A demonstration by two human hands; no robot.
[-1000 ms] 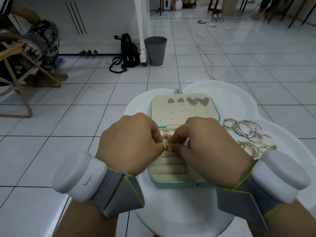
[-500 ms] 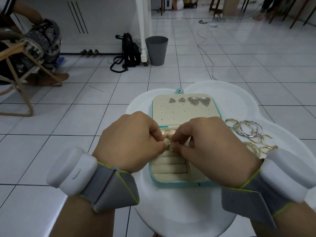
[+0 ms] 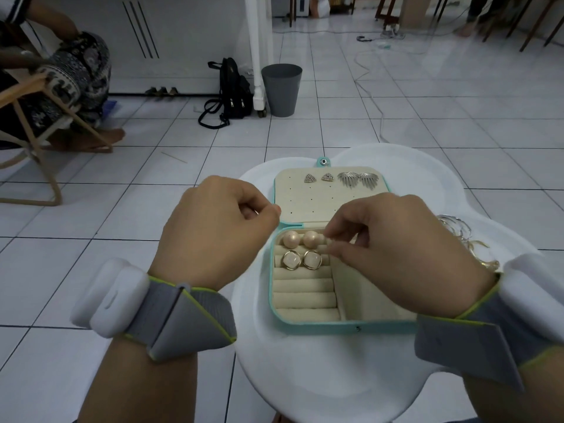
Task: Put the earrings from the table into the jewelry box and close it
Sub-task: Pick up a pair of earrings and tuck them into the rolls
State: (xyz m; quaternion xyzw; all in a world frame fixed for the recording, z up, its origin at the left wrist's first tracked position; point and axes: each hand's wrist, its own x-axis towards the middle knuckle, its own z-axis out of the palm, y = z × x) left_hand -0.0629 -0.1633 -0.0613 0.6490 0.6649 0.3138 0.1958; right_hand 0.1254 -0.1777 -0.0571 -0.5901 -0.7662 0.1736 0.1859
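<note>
Plain indoor hall: white tiled floor (image 3: 427,111), grey bin (image 3: 281,90), black backpack (image 3: 233,90), wooden chair (image 3: 33,202).

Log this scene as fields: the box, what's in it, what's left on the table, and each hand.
Jewelry box: open, on white table
Lid: two triangular studs, two fan earrings
Rolls: two pearl earrings, two square earrings
On table: hoop earrings, right of box
Left hand: curled, apparently empty
Right hand: fingers pinched over rolls, contents unclear

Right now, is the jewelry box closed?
No, the jewelry box is open: its lid lies flat back on the table with stud earrings pinned in it.
</note>
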